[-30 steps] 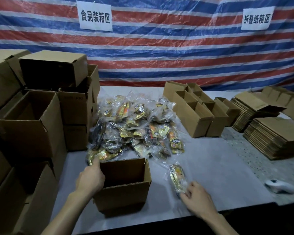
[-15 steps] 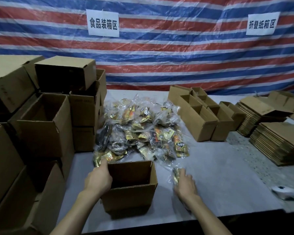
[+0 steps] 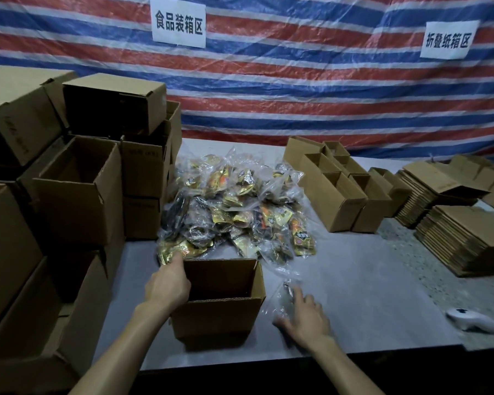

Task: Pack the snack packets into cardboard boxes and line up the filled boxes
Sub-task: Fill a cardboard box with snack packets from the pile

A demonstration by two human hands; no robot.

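Head view — left fingers [image 3: 177,259] grip the box [image 3: 214,317] rim; right fingers [image 3: 297,293] lie spread atop a snack packet [image 3: 284,292].

The open brown corrugated cardboard box [image 3: 217,317] is matt, with the fluting visible at its cut rim. The heap of clear plastic snack packets [image 3: 234,212] is glossy and crinkled, with shiny gold foil wrappers inside. The grey table top [image 3: 354,280] looks smooth and matt, turning speckled and rougher at the right. The red, white and blue striped plastic tarpaulin [image 3: 297,95] has a creased sheen. The small white plastic device [image 3: 472,323] is smooth and faintly glossy.
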